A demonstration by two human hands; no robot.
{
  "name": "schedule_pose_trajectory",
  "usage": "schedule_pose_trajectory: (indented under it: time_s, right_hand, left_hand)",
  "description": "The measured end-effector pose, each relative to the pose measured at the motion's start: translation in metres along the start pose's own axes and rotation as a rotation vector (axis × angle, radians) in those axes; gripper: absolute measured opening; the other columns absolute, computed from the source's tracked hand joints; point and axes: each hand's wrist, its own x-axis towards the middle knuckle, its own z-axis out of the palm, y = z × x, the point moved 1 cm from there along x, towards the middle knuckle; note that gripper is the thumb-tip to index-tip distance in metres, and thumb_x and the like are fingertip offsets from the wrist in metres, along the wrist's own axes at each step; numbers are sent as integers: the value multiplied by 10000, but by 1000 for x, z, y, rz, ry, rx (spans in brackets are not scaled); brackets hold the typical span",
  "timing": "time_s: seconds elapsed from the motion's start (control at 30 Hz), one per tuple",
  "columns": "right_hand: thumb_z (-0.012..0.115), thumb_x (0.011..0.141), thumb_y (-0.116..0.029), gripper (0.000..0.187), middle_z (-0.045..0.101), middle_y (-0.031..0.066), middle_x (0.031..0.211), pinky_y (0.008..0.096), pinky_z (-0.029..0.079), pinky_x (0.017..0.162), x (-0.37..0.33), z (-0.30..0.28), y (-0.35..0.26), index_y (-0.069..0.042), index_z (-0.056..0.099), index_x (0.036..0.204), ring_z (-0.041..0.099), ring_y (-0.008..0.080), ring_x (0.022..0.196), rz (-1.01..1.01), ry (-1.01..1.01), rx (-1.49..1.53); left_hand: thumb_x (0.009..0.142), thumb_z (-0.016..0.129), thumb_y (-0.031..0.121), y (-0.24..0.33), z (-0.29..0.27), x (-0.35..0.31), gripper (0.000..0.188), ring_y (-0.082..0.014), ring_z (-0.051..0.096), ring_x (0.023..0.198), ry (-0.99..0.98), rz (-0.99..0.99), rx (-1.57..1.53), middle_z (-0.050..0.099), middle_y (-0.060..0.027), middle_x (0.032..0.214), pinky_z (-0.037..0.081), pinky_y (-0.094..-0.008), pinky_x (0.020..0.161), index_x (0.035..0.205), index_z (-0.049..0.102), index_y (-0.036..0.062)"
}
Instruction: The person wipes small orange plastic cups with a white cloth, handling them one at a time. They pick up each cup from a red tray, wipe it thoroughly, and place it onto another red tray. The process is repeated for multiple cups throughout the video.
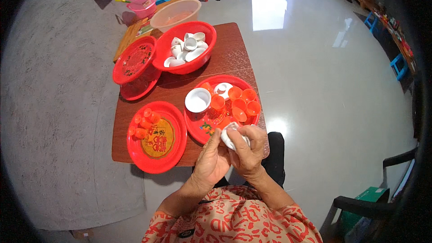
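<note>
Right hand [250, 150] clasps a bunched white cloth [234, 139] over the near edge of the round red tray [195, 126]. Left hand [211, 162] is up against it, fingertips partly covered; can't tell if it grips anything. Orange cup [225, 122] just beyond the cloth, mostly blocked, held or lying on tray unclear. More orange cups [240, 114] overlap on the tray, partly hiding a white lid [222, 91]. White cups in red basin [210, 56] overlap, count unclear. Dark chair [360, 206] lower right, cut off.
</note>
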Motion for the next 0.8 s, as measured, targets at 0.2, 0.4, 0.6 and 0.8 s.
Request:
schedule_pose_trajectory:
  time_s: [0.2,0.4,0.6,0.8]
  right_hand:
    - [676,661,38,443,550,140,985,382,449,787,-18,-1,17,-7,603,1095,533,305,900,293,-60,253]
    - [690,634,23,455,526,143,1043,394,440,815,-4,-2,-4,-42,622,1079,526,305,939,84,-104,147]
    - [598,756,25,312,541,156,1043,346,469,780,-11,1,16,-14,612,1066,565,285,914,378,-109,334]
    - [563,770,24,361,528,136,1085,317,442,855,11,-13,14,-18,626,1124,543,229,1012,401,-242,636]
  left_hand:
    - [993,406,388,13,-3,-7,477,-192,443,1255,-60,-43,1,504,-80,1344,349,-394,1067,1367,408,91]
    - [998,399,384,7,-10,0,449,-188,477,1211,-4,-50,-35,541,-77,1303,390,-358,1016,1343,444,100]
    - [1000,405,369,17,-18,-3,397,-182,552,1092,-91,-29,-81,593,-65,1200,448,-342,907,1259,510,87]
    - [1012,386,311,19,-15,-2,355,-189,588,1010,-43,-55,-27,586,-70,1174,494,-326,798,1271,469,82]
